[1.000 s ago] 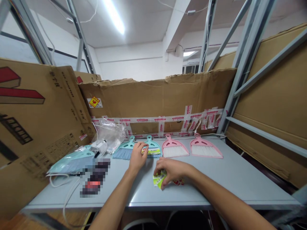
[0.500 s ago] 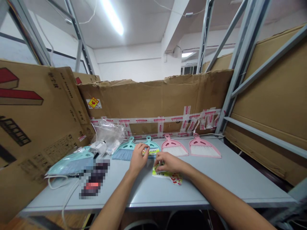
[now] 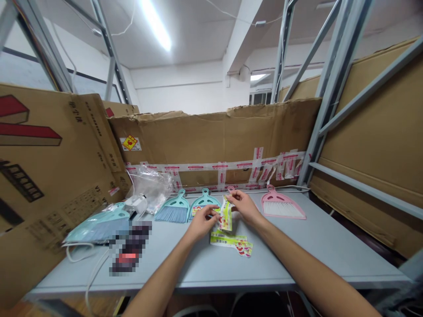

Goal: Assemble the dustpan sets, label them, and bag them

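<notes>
My right hand [image 3: 246, 208] pinches the top of a yellow-green printed card [image 3: 226, 215], held upright above the table. The fingertips of my left hand [image 3: 204, 221] close on the card's left edge. Below it, more printed cards [image 3: 231, 242] lie on the table. Behind my left hand is a teal dustpan with brush [image 3: 205, 198], with a printed strip across it. Another teal dustpan with blue bristles [image 3: 175, 211] lies to its left. My right hand mostly covers a pink dustpan [image 3: 231, 189]; a second pink dustpan [image 3: 282, 206] with white bristles lies to the right.
A bagged teal dustpan set [image 3: 99, 224], a white plug with cable [image 3: 138, 203], clear plastic bags [image 3: 150, 185] and a pixelated dark object [image 3: 132, 246] occupy the left. Cardboard [image 3: 198, 136] and metal shelf posts [image 3: 325, 97] surround the grey table [image 3: 313, 251].
My right hand has lifted a card up from the cards on the table. My left hand has moved right and down, from the teal dustpan to the raised card.
</notes>
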Demonstrator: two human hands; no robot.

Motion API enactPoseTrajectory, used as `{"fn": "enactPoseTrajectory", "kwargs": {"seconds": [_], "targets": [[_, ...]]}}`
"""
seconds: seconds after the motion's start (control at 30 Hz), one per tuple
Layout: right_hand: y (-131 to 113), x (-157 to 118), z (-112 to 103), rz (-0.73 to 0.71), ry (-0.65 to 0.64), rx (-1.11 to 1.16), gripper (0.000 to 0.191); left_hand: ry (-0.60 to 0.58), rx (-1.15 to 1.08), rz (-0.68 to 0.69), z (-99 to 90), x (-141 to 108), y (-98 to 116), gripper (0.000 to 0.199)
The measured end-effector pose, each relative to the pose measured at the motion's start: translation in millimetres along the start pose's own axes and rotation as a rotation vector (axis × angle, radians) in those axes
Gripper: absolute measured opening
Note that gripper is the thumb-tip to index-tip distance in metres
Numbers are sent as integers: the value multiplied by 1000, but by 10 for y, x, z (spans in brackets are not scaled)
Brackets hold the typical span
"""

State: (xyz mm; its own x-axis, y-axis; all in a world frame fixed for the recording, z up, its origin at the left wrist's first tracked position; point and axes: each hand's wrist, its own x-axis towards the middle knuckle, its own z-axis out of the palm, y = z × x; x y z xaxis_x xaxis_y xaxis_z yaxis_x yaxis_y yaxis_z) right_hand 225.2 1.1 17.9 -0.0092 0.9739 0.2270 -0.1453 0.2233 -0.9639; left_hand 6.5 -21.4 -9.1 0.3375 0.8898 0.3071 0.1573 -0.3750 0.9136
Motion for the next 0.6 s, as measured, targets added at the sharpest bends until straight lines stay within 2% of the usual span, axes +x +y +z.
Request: {"fn": "enactPoseTrajectory", "kwargs": {"seconds": [0.1, 0.23, 0.33, 0.4, 0.5, 0.6], "targets": [[9, 43, -72, -17, -17, -47, 57, 118, -107, -10, -36, 49, -75, 44], [3, 62, -190, -122, -90, -311, 43, 284, -167, -20, -94, 81, -123, 50], [-18, 62, -294, -182, -148, -535, 36, 314, -179, -35, -124, 90, -117, 57], [-31, 81, -377, -155, -139, -635, 35, 309, -197, -53, -131, 95, -104, 61], [-47, 129, -525, -101, -75, -825, 32, 323, -229, -52, -137, 101, -85, 60], [-71, 152, -665, -54, 15, -1119, 33, 359, -227, -37, -164, 102, -74, 54]]}}
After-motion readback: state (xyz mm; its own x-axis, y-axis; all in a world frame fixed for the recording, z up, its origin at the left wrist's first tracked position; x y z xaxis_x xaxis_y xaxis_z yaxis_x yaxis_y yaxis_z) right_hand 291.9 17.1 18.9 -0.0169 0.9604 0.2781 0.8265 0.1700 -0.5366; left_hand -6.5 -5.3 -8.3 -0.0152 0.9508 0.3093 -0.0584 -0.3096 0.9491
